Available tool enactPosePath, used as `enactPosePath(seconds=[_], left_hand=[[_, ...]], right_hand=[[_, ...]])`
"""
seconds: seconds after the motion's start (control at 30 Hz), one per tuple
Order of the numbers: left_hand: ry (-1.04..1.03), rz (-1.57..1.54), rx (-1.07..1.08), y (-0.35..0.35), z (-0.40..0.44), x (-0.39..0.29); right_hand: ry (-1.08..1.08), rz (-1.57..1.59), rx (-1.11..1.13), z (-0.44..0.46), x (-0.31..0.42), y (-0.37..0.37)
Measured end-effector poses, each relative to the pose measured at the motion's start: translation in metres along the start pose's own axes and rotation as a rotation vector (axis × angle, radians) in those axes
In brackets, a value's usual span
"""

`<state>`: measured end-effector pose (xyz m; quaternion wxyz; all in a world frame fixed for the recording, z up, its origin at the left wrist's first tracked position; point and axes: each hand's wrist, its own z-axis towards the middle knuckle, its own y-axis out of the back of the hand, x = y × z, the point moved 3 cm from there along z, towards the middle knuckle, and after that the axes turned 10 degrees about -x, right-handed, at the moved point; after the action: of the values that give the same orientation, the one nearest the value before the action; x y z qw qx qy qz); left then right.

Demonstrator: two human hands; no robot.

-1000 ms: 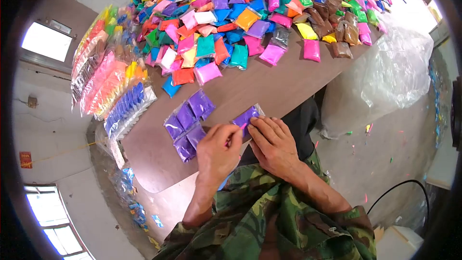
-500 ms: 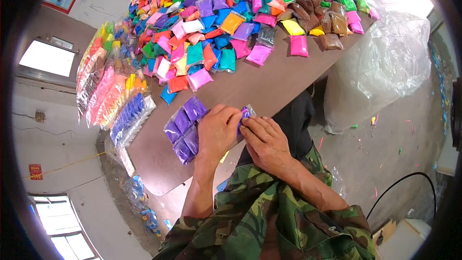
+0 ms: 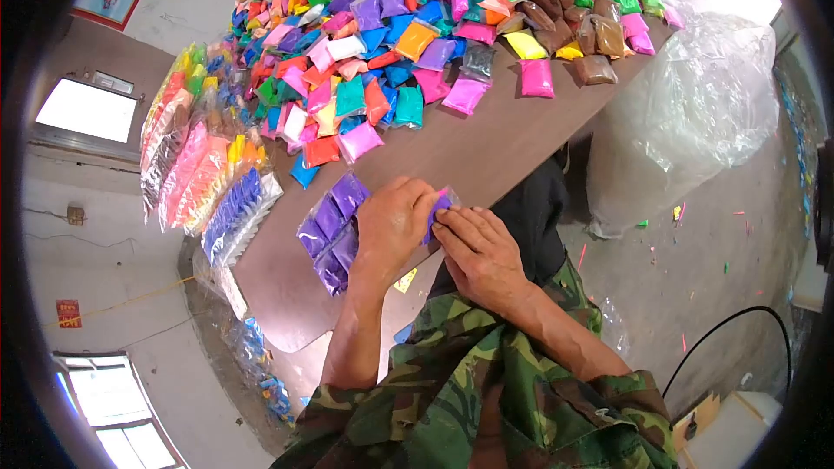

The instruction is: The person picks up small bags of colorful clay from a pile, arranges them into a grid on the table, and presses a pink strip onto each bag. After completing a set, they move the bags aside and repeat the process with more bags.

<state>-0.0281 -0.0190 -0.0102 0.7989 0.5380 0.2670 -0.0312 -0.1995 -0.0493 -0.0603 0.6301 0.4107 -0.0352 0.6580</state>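
A small purple clay-like packet (image 3: 442,202) in clear plastic is between my two hands at the table's near edge. My left hand (image 3: 393,221) is closed, with its thumb and fingertips pinched at the packet's left side. My right hand (image 3: 479,252) presses its bent fingers on the lower right part, hiding much of it. Close to the left of my left hand lies a joined block of several purple packets (image 3: 330,222), flat on the brown table (image 3: 278,274).
A big heap of colourful packets (image 3: 382,61) covers the far table. Clear bags of sorted packets (image 3: 204,156) stand at the left edge. A large clear plastic bag (image 3: 682,130) is on the right, over a floor with scraps (image 3: 643,278).
My left hand has lifted and turned slightly, and more of the purple packet shows between my hands. My right hand stays nearly in place. The view has shifted a little.
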Motion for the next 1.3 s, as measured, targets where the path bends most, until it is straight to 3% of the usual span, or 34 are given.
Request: enactPosePath(seconds=[0.1,0.3,0.53,0.63,0.77,0.93,1.07,1.3], left_hand=[[0.067,0.135,-0.081,-0.001,0.005,0.016],[0.233,-0.146,-0.028,0.012,-0.044,0.007],[0.175,0.062,-0.269,0.02,-0.052,0.005],[0.223,-0.125,-0.262,0.011,-0.066,-0.005],[0.192,0.147,-0.247,0.014,-0.077,-0.004],[0.216,0.022,-0.298,0.016,-0.074,-0.001],[0.21,-0.073,-0.284,0.006,-0.066,-0.008],[0.096,0.017,-0.224,0.002,-0.037,0.004]], right_hand=[[0.019,-0.01,0.031,-0.002,-0.001,-0.001],[-0.016,-0.003,0.01,-0.002,-0.001,-0.003],[0.032,-0.035,0.018,0.004,0.001,-0.003],[0.021,-0.043,0.003,0.006,0.004,-0.001],[-0.003,-0.056,-0.023,0.005,0.008,-0.001],[-0.071,-0.114,0.002,0.008,0.015,0.006],[-0.008,-0.128,-0.01,0.018,0.008,0.007],[0.023,-0.15,0.034,0.015,0.005,0.008]])
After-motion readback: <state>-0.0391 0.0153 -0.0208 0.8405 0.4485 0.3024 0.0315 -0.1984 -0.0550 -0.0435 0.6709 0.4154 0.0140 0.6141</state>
